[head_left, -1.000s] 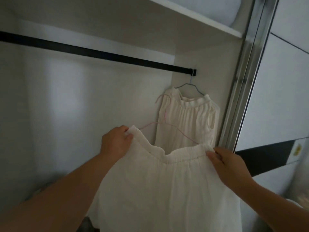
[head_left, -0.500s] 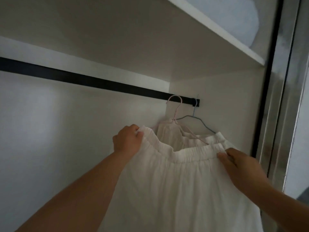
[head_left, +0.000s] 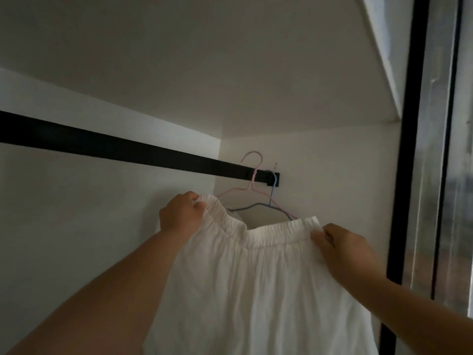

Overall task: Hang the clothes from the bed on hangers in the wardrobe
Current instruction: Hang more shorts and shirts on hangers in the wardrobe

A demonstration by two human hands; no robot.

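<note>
I hold a white skirt (head_left: 256, 278) up by its elastic waistband inside the wardrobe. My left hand (head_left: 180, 215) grips the left end of the band, and my right hand (head_left: 340, 242) pinches the right end. A pink wire hanger (head_left: 252, 175) rises from the waistband, its hook level with the black rail (head_left: 128, 152) near the rail's right end; whether it rests on the rail I cannot tell. Just to its right a blue hanger (head_left: 273, 198) hangs on the rail, and the garment on it is hidden behind my skirt.
The underside of a white shelf (head_left: 230, 73) spans the top of the wardrobe. A dark door frame (head_left: 407, 149) and a reflective sliding door (head_left: 450, 175) stand at the right. The rail runs bare to the left.
Both hands have lifted the skirt and pink hanger higher, bringing the hook up to the rail beside the blue hanger. My view has tilted upward.
</note>
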